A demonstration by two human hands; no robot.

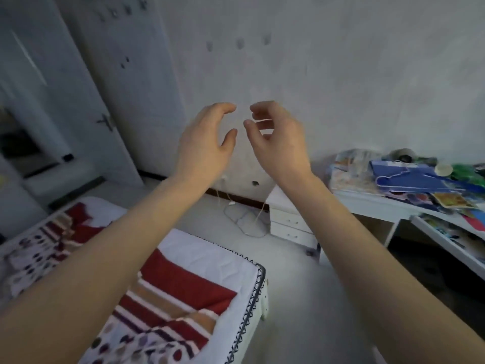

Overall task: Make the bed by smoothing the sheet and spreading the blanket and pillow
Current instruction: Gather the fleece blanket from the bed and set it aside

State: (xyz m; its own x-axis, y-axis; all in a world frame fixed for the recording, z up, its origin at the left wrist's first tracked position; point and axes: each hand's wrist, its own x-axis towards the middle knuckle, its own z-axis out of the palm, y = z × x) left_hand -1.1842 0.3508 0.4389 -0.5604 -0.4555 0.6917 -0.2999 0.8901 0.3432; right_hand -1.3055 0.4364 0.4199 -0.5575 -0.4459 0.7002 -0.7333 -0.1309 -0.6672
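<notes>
Both hands — the left hand (207,139) and right hand (278,139) — hung empty with fingers loosely curled above the rumpled striped sheet (181,287) on the mattress (210,254) — soft, light cloth, probably best pinched at its edge.

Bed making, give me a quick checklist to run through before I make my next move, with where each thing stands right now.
1. Left hand free: ok, open and holding nothing.
2. Right hand free: ok, fingers curled loosely, holding nothing.
3. Hands on the bedding: not ok, both are raised in front of the wall, above the bed.
4. Striped sheet smooth: not ok, rumpled, with bare mattress showing at the corner.
5. Spotted blanket spread: not ok, bunched up.
6. Pillow located: cannot tell, none clearly in view.
</notes>
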